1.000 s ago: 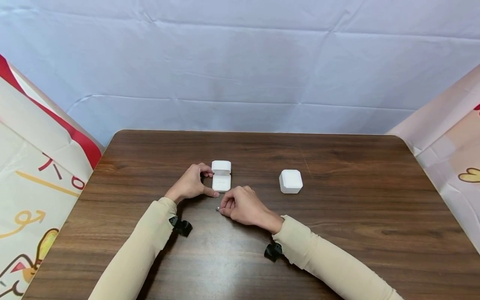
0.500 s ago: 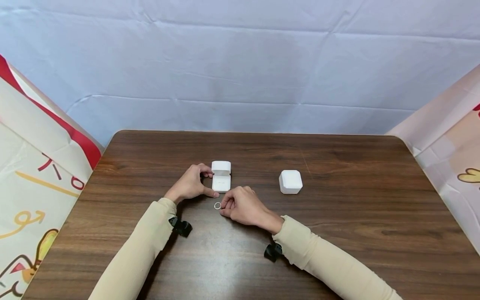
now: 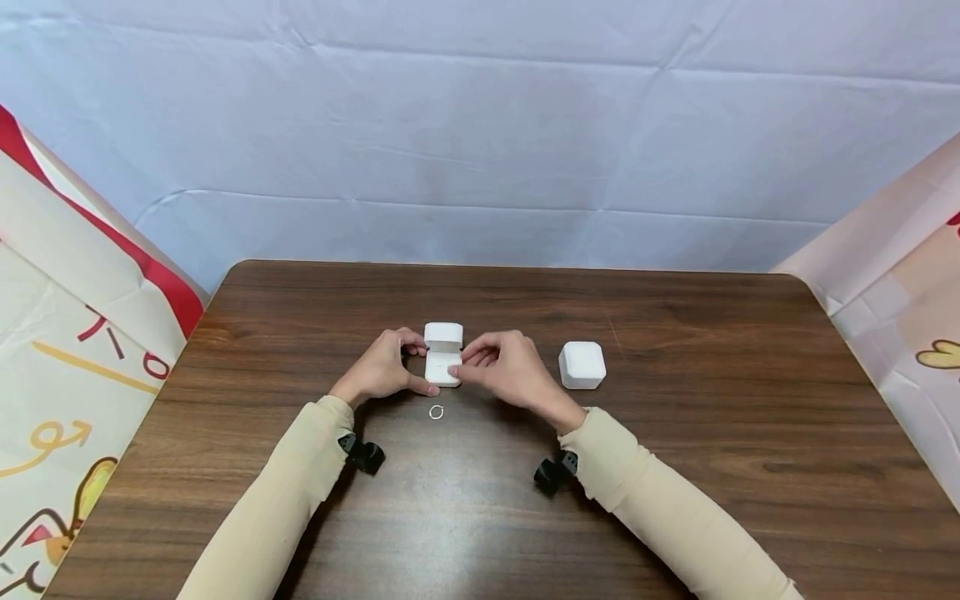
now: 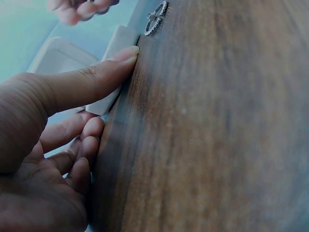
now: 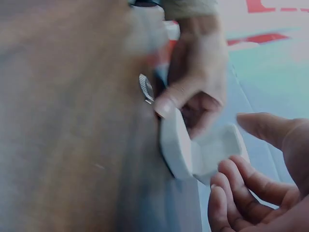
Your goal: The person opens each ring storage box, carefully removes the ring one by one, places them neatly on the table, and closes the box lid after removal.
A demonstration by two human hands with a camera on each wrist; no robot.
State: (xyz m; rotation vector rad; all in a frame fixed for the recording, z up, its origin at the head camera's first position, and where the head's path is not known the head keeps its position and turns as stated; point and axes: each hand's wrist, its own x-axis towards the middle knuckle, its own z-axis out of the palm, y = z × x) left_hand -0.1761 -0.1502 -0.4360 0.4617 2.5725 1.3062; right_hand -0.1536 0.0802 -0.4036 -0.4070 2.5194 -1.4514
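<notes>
A small white ring box stands with its lid up near the middle of the table. My left hand holds it from the left, thumb along the front of the base and fingers at the side. On the wood just in front lies a silver ring; the left wrist view shows its textured band and a stone. My right hand is at the box's right side, its thumb overlapping the base in the head view. Thumb and fingers stand apart in the right wrist view, with nothing between them.
A second white box, closed, stands to the right of my right hand. The brown wooden table reaches back to a pale cloth backdrop. Printed cloths hang at both sides.
The ring was at my right fingertips and now lies free on the table. My right hand has moved up and slightly right to the box. The left hand has stayed in place.
</notes>
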